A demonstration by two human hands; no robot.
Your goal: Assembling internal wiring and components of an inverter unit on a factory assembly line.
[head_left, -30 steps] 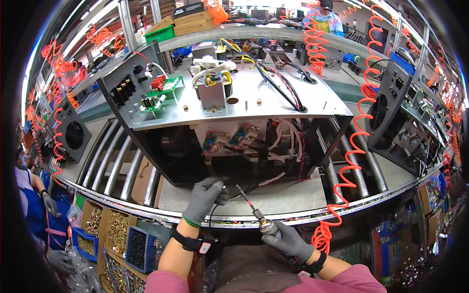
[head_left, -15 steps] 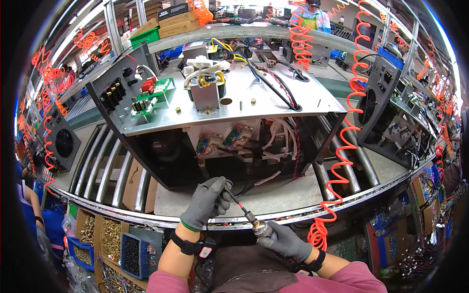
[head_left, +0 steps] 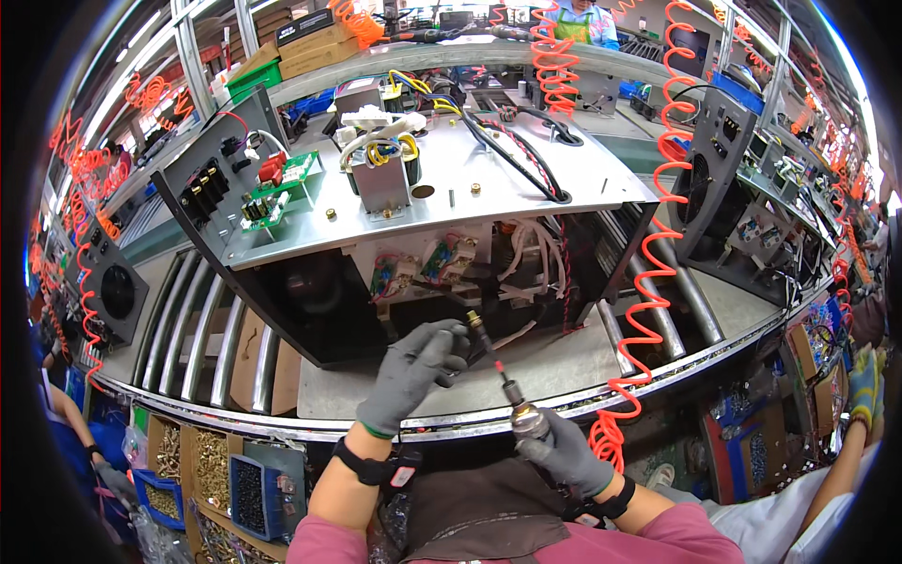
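The right hand has a closed grip round the screwdriver, apparently to aim its brass-coloured tip toward the open metal case; the left hand half curls beside that tip, and I cannot tell whether its grip has anything

Left grip bends loosely forward while right grip curls tightly.

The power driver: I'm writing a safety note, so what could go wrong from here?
The left hand is close to the bit of the power driver held in the right hand; a spin might catch the glove. The brass-coloured piece at the bit's tip might drop off. White cables hanging in the open housing could snag on the tip.
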